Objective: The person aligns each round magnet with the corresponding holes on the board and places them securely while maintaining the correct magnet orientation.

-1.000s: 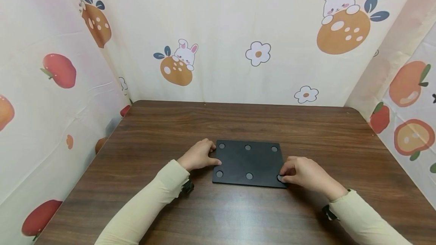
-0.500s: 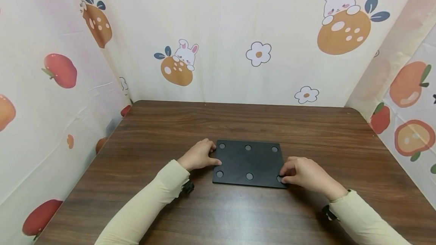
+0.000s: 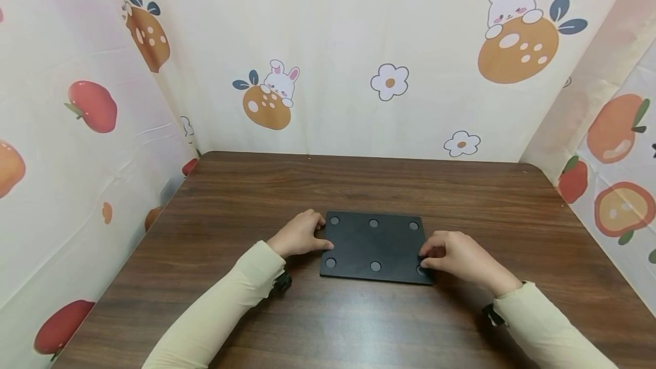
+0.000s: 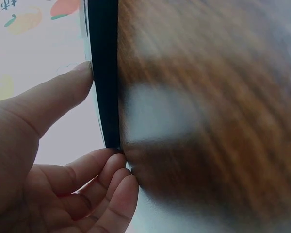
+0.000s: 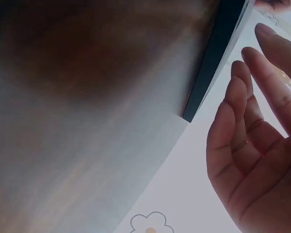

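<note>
A flat black rectangular board (image 3: pixel 359 244) lies on the wooden table, with round grey discs set along its far and near edges. My left hand (image 3: pixel 302 235) holds its left side. In the left wrist view the thumb (image 4: pixel 58 99) lies against the board's face, and curled fingers (image 4: pixel 111 194) meet its edge at a corner. My right hand (image 3: pixel 458 258) hovers just above the near right corner, partly covering the disc (image 3: pixel 421 270) there. The right wrist view shows its thumb and bent fingers (image 5: pixel 233 116) apart from the board (image 5: pixel 216 63), with nothing seen between them.
Brown wood-grain table (image 3: pixel 256 181) surrounds the board on all sides. A printed curtain (image 3: pixel 328 27) with rabbits, fruit and flowers hangs behind the far edge and along both sides. Dark straps (image 3: pixel 283 281) sit at the wrists.
My right hand has risen slightly off the disc at the near right corner, where its fingertips were before. The left hand and the board stay put.
</note>
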`<state>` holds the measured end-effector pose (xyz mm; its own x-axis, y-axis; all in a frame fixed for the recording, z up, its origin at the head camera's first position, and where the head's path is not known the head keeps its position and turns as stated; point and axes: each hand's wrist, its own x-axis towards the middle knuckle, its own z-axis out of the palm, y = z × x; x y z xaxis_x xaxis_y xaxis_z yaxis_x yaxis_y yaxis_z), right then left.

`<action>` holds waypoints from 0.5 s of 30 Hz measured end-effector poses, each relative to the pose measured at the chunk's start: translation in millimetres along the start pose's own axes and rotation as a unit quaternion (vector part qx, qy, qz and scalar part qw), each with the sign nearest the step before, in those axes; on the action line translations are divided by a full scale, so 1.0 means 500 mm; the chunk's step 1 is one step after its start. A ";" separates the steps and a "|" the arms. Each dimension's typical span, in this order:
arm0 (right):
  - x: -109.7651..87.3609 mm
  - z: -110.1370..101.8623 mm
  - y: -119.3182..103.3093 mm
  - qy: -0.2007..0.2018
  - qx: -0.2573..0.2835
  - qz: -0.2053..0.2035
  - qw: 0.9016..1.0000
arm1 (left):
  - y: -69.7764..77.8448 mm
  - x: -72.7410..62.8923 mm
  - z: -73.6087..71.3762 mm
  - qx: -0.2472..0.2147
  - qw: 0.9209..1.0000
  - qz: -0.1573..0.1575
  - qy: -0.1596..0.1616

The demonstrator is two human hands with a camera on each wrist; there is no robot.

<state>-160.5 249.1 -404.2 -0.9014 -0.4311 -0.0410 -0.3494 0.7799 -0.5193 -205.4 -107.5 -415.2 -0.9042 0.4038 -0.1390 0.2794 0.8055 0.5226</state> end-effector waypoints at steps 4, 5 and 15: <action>0.009 -0.004 0.006 0.015 0.010 -0.001 1.000 | 0.001 -0.001 0.000 -0.002 1.000 0.000 -0.001; 0.012 -0.006 0.007 0.022 0.009 -0.002 1.000 | 0.001 -0.001 0.000 -0.002 1.000 0.000 -0.001; 0.051 -0.028 0.020 0.107 0.008 -0.004 0.994 | 0.000 -0.004 0.000 -0.009 1.000 -0.001 0.009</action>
<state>-190.7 252.3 -398.6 -0.9329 -0.3298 0.1446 -0.3543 0.7691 -0.5319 -203.7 -108.1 -415.1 -0.9104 0.3943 -0.1251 0.2718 0.7981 0.5377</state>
